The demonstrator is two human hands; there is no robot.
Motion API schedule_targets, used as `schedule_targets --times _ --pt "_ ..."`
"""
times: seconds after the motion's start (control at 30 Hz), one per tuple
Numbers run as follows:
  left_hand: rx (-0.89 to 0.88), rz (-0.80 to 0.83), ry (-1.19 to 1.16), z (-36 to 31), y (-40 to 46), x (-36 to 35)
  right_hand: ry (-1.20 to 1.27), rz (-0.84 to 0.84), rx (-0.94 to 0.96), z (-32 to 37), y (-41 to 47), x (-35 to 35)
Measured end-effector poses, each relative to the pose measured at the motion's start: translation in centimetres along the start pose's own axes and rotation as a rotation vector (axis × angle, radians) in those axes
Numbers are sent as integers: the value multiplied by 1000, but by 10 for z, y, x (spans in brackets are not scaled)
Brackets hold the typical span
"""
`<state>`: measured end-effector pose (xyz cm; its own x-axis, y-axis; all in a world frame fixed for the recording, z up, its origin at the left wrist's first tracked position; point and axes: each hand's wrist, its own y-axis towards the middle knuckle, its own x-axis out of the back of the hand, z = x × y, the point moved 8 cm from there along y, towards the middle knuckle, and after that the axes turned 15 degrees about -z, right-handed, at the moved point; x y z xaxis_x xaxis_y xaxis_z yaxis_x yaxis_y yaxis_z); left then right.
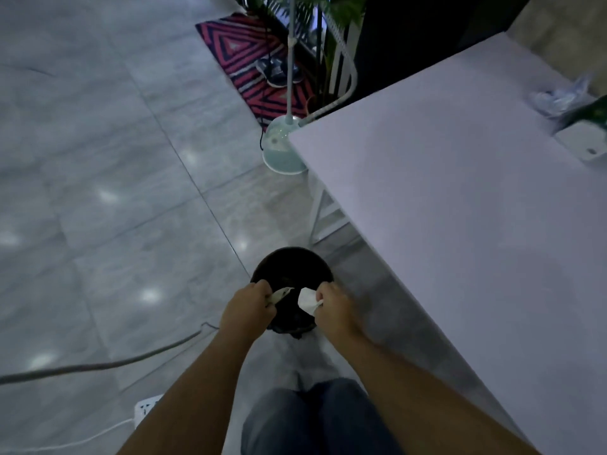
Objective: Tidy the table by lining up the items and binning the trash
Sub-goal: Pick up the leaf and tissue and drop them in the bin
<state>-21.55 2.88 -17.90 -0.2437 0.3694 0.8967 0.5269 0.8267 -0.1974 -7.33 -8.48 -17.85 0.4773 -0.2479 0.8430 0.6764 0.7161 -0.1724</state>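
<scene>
Head camera looks down at the bin (291,257): left hand (248,305) pinches a paper scrap (281,293), right hand (333,305) a white tissue (307,300), both over it, unreleased. Items (578,126) beyond it on the table (460,192) look unsorted.

Dim bluish light, glare spots on floor (98,192), blurry edges

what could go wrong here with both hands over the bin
The left hand and right hand hold their scraps near the bin's near rim, so the white tissue or the paper scrap might drop outside. The dim light makes a missed piece on the grey floor hard to spot.
</scene>
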Motion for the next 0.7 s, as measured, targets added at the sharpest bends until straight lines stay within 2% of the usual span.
schedule_targets --times 0.27,0.43,0.57,0.7 --pt "55 73 37 58 52 -167 -73 21 -42 -85 67 -151" --pt "91 112 42 90 79 -249 -104 47 -31 -119 100 -215" --pt "73 99 47 100 93 -278 -127 86 -43 -132 115 -238" --pt "72 91 47 92 87 -260 -117 105 -37 -127 105 -222"
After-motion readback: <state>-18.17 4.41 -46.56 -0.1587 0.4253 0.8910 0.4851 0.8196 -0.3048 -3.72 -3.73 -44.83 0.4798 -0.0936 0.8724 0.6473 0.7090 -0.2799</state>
